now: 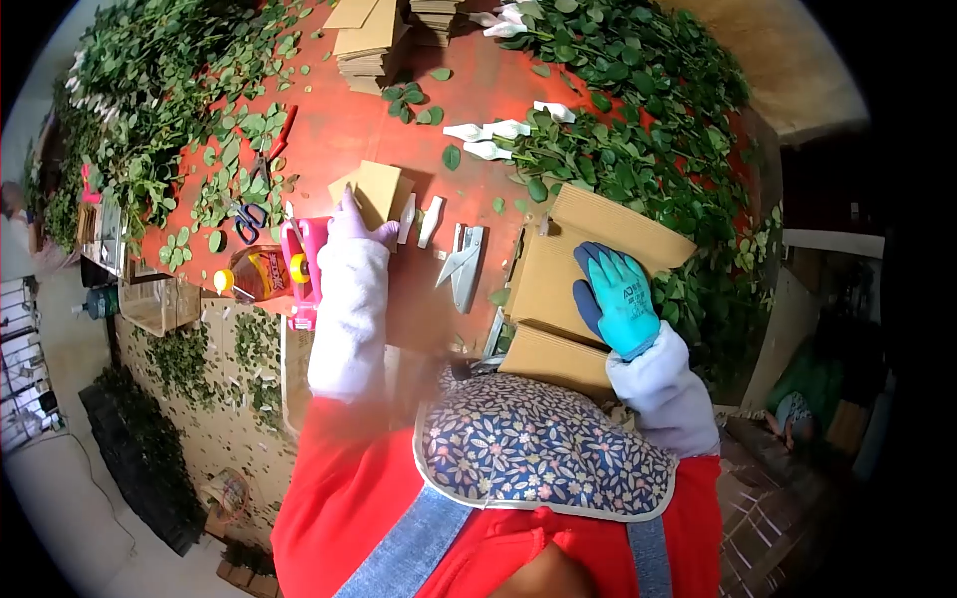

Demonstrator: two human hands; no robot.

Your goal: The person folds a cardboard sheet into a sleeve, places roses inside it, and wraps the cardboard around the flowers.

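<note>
My left hand (359,224), in a pale lilac glove, reaches to small cardboard pieces (378,192), its finger and thumb spread beside them. Two white tapered pieces (431,221) lie just right of it. A pink tape dispenser (305,274) stands left of my left wrist. My right hand (618,297), in a teal glove with dark blue fingers, lies flat on a folded corrugated cardboard sheet (558,274) at the table's near edge. Between my hands lies a grey stapler (467,269). What is under my right palm is hidden.
Leafy stems with white-covered heads (488,149) cover the right of the red table (389,135); more foliage (150,100) lies left. Red-handled shears (271,154), dark-handled scissors (249,221) and a yellow-capped bottle (261,274) lie left. Stacked cardboard (369,50) stands at the back.
</note>
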